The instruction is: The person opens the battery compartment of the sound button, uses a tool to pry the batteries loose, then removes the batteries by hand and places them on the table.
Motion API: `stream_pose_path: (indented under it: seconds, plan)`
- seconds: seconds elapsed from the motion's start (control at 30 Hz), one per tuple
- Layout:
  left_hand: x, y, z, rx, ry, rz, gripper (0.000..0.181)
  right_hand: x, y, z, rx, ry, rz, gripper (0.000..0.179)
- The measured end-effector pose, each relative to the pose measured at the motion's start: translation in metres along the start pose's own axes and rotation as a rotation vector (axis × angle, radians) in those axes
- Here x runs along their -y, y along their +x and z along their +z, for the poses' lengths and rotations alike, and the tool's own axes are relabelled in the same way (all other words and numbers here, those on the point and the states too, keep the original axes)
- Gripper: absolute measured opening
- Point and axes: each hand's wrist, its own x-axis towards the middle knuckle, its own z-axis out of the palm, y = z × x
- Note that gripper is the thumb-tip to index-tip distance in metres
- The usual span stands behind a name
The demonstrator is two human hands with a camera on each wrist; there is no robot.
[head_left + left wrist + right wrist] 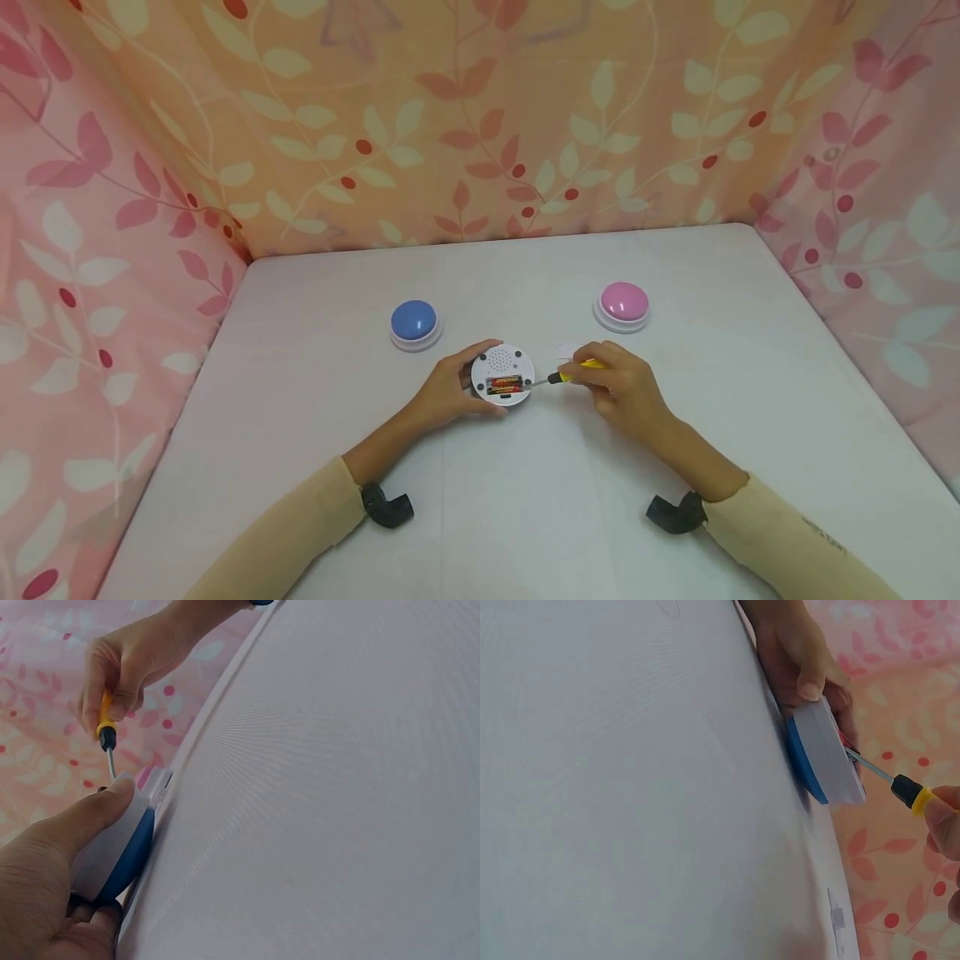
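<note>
My left hand (447, 385) grips a round push button (504, 357) by its rim, underside up. In the left wrist view its white base and blue dome (129, 855) show side-on between thumb and fingers. Two red and black batteries (505, 384) lie in the uncovered compartment. My right hand (621, 385) holds a screwdriver (564, 375) with a yellow and black handle. Its metal shaft (874, 766) reaches to the right end of the batteries. The right wrist view catches only part of the right hand (946, 825) at its edge.
A blue push button (414, 322) stands behind my left hand, and a pink one (624, 303) behind my right. A small pale flat piece (567, 351) lies just beyond the screwdriver. The white table (337, 292) meets patterned curtains (495, 125) at the back and sides.
</note>
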Motion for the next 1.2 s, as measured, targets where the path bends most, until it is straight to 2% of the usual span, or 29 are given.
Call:
stream_pose_path:
  seconds: [0.23, 0.57, 0.9, 1.2]
  plan:
    - [0.000, 0.000, 0.000, 0.009, -0.021, -0.004, 0.101, -0.009, -0.005, 0.005, -0.019, 0.111, 0.046, 0.042]
    - [-0.001, 0.000, 0.000, 0.007, -0.021, 0.005, 0.102, -0.016, -0.011, 0.008, 0.002, 0.300, 0.194, 0.039]
    - [-0.001, 0.000, 0.000, 0.011, -0.022, 0.010, 0.102, -0.020, -0.015, 0.011, 0.017, 0.335, 0.294, 0.040]
    - [0.000, 0.001, -0.001, 0.005, -0.004, 0.009, 0.102, -0.024, -0.017, 0.014, 0.011, 0.364, 0.328, 0.038]
